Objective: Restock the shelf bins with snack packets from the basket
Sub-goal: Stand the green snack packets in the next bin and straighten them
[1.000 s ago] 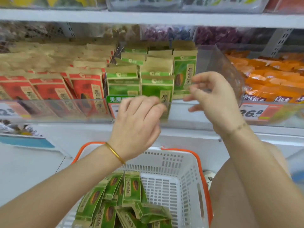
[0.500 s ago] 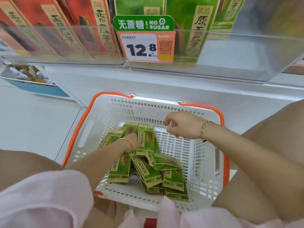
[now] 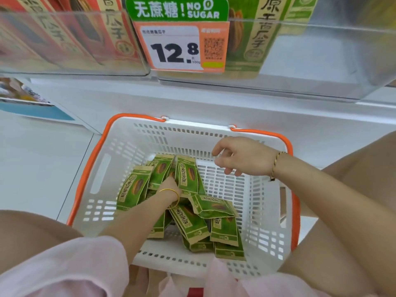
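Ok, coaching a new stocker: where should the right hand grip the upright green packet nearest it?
Probably its free top edge: pinch the upright green packet from above with the right hand. It stands nearly on end against the pile, so that edge is clear, while the left hand crowds its left side.

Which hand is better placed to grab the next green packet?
Left, probably. The left hand is down among the green snack packets, its fingers hidden between them. The right hand hovers over a bare part of the basket, holding nothing.
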